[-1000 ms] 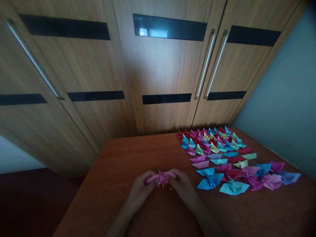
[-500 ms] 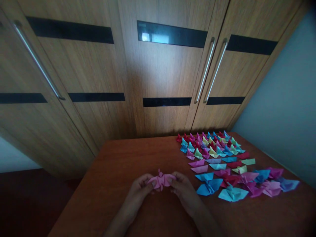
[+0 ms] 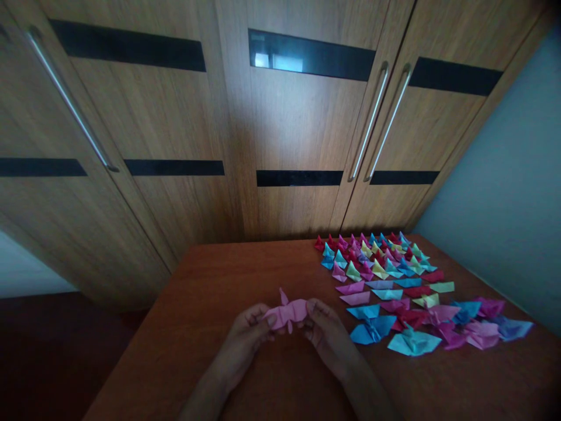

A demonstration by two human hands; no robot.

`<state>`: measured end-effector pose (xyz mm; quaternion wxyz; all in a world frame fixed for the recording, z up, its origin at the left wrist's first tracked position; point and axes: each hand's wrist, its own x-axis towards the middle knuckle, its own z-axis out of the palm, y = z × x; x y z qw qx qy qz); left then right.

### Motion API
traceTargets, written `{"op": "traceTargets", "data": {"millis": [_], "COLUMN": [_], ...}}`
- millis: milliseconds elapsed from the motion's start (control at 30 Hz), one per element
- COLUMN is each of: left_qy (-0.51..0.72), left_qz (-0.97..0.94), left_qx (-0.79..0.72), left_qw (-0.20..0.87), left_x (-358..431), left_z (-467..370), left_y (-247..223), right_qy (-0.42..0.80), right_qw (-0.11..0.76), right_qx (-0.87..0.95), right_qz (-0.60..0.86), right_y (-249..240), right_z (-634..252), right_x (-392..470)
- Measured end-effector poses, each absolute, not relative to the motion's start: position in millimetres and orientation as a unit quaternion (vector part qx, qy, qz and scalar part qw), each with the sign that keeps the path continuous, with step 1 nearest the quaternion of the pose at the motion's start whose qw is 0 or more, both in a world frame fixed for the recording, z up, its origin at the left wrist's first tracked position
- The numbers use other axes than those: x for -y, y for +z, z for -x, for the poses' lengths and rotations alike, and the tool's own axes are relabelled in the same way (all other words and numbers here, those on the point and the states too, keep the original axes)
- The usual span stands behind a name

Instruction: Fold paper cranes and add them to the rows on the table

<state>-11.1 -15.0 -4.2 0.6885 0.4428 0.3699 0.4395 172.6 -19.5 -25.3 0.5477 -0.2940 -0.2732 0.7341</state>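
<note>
Both my hands pinch the pink paper crane, left hand on one wing, right hand on the other, just above the table. It looks feather-light and crushable, so I'd grip the wingtips only. Finished cranes lie right of my right hand.

Reddish-brown wooden table stands against wall of wood-grain wardrobe doors crossed by black horizontal bands. Long metal handles run down doors, two paired right of centre, one at left. Glossy band at top centre reflects daylight. Pale blue-grey wall meets table's right edge. Dark floor at lower left. Dim room.
</note>
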Motion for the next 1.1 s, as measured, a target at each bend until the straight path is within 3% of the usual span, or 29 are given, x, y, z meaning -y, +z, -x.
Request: {"op": "traceTargets", "data": {"millis": [333,567,667,900,1100], "left_qy": [0.422,0.406,0.393,0.393,0.394], "left_qz": [-0.42,-0.43,-0.461,-0.451,-0.483], "left_qx": [-0.309,-0.346,-0.397,-0.521,-0.573], "left_qw": [0.741,0.728,0.69,0.608,0.531], "left_x": [19.8,17.1,14.0,3.4,2.1], "left_z": [15.4,17.5,19.1,25.4,24.2], "left_y": [2.3,5.1,3.8,-5.3,-8.6], "right_qy": [0.74,0.701,0.608,0.258,0.23], "right_qw": [0.552,0.56,0.563,0.551,0.472], "right_qx": [0.278,0.297,0.359,0.524,0.665], "right_qz": [0.265,0.327,0.428,0.596,0.531], "right_y": [-24.6,-24.5,-27.7,-24.9,-23.7], "right_z": [-170.9,-173.5,-175.7,-173.4,-162.5], "right_x": [21.2,17.1,13.4,19.8,34.0]}}
